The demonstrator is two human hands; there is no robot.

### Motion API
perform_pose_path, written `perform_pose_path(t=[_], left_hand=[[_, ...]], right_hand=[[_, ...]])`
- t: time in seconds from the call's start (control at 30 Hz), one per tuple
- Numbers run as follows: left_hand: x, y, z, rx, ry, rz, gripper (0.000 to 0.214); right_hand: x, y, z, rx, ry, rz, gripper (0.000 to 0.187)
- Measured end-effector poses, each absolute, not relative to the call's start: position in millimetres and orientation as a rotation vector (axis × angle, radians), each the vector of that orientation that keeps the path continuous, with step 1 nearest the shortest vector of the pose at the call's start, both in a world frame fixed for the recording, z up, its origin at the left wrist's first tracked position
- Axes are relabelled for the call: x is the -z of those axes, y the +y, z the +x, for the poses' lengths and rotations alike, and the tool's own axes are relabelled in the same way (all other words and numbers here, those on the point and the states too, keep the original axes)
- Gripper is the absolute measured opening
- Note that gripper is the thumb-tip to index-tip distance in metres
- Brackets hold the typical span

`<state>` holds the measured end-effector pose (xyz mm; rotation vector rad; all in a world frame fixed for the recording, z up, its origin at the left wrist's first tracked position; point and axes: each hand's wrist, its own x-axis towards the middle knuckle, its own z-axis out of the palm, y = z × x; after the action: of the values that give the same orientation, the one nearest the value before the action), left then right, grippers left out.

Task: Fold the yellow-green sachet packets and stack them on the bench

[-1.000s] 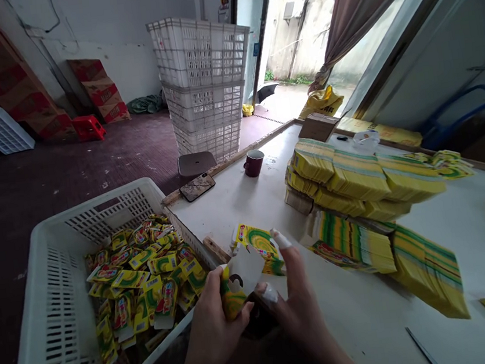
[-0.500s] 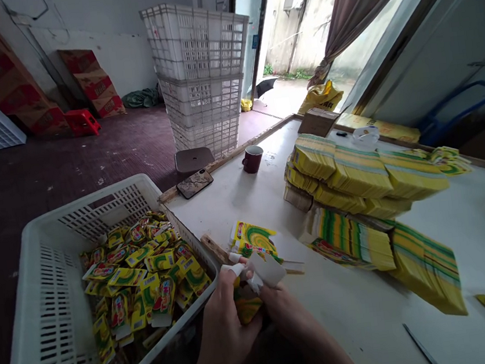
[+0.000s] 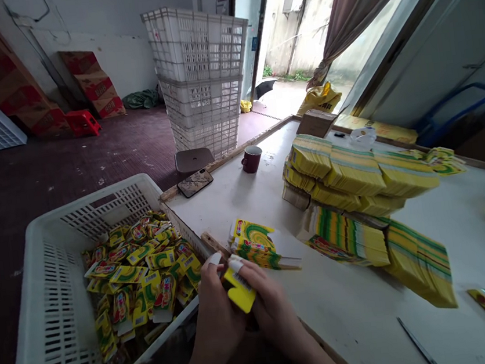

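Observation:
Both my hands are at the table's near edge around one small yellow carton [image 3: 242, 294]. My left hand [image 3: 219, 310] grips its left side, thumb up with a white covering on the tip. Fingers of my right hand [image 3: 268, 296] press over the carton's upper right part, also with white on a fingertip. A yellow flap points toward me; the carton's underside is hidden by my hands. Just beyond them lies a stack of flat printed cartons [image 3: 253, 240] on the table, beside a wooden strip [image 3: 212, 242].
To the left stands a white plastic basket [image 3: 40, 228] holding many filled-out small cartons. Bundled flat cartons [image 3: 342, 176] are piled on the right of the table. A mug [image 3: 251, 160], a phone [image 3: 195, 182] and a slim metal blade [image 3: 418, 343] also lie there. Stacked crates [image 3: 199, 76] stand behind.
The carton has turned in my hands: its white inner flap no longer shows, and a yellow flap now faces me. My right fingers have moved up over it.

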<state>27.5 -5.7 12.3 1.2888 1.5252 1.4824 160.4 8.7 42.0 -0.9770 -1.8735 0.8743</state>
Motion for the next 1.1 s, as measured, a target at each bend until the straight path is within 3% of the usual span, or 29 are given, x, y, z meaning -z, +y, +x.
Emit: perform_pose_path(t=[0.2,0.4,0.5,0.7,0.93,1.1], left_hand=[[-24,-6,8,-1.214,1.65,1.826,0.05],[-25,-9,0,-1.09,1.63,1.888,0.052],[-26,-9,-2,-0.998,1.626,1.879,0.053],[-22,-5,-4,-1.029,1.679,1.911,0.057],[-27,-6,5,-1.03,1.71,1.944,0.046],[-20,0,4,-1.308,1.631,1.451,0.056]], right_hand=[[-32,21,180,-0.701,-2.078,-0.985,0.059],[-49,28,188,-0.819,-2.243,-1.008,0.025],[-58,33,194,-0.946,-2.31,-0.904,0.023],[-47,27,187,-0.927,-2.286,-0.959,0.042],[-24,22,180,-1.037,-1.978,-0.974,0.055],[-23,32,182,-1.081,-1.754,-1.05,0.07]])
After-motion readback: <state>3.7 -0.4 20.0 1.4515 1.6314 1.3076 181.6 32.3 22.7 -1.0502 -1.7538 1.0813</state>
